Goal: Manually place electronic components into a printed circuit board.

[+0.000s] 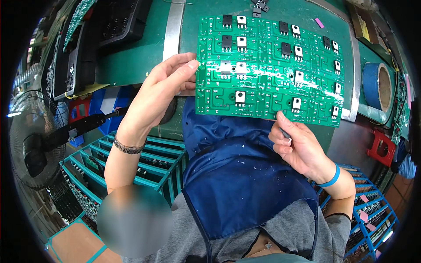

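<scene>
A green circuit board point(267, 94) is held up, slightly tilted, over the near edge of the green worktop. Rows of three-legged transistors stand on it, some with black faces, such as this black transistor point(226, 43), others with pale metal faces, such as this pale transistor point(240, 98). Glare crosses its middle. My left hand point(164, 83) pinches the left edge, thumb at the front and fingers partly behind. At the lower right edge, my right hand point(300, 144) has its thumb against the board. Its curled fingers also hold a small dark piece point(285, 133), mostly hidden.
Several loose black components point(259, 6) lie at the worktop's far side near a pink slip point(319, 23). Black bins point(112, 26) and a fan point(37, 149) stand left, a blue tape roll point(376, 85) right. A teal rack point(169, 175) and a blue rack point(372, 210) flank me.
</scene>
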Action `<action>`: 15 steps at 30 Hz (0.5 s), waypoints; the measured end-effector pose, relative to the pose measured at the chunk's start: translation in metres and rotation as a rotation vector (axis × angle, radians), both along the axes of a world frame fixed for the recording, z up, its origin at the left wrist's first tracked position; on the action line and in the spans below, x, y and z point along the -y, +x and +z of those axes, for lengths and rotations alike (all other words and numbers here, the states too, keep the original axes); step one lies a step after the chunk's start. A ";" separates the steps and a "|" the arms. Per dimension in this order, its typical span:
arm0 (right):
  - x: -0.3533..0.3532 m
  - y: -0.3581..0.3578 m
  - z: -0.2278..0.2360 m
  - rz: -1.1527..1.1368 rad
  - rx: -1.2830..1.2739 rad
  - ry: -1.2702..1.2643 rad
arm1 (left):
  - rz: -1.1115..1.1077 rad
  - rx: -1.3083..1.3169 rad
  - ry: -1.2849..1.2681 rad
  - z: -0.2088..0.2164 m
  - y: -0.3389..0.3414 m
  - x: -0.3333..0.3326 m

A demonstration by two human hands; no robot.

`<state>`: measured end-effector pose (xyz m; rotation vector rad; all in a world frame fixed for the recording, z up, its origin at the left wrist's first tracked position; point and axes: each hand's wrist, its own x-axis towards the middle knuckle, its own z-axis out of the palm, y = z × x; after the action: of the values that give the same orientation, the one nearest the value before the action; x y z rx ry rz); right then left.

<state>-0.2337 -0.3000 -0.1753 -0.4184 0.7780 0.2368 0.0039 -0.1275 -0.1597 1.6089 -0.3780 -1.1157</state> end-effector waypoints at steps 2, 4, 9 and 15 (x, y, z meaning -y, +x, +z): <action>0.001 0.001 -0.003 -0.010 -0.048 -0.003 | -0.004 -0.072 -0.019 -0.004 0.003 -0.001; 0.001 0.004 0.005 -0.009 -0.070 -0.012 | 0.018 -0.156 -0.069 -0.007 0.005 -0.002; 0.009 -0.003 0.012 0.015 -0.042 0.026 | 0.093 -0.251 -0.139 0.000 -0.002 0.005; 0.016 0.000 0.029 0.047 -0.053 0.017 | 0.097 -0.684 -0.347 -0.011 -0.006 0.004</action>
<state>-0.2341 -0.3161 -0.1461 -0.4155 0.8178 0.2991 -0.0026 -0.1314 -0.1710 0.8634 -0.0307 -1.3593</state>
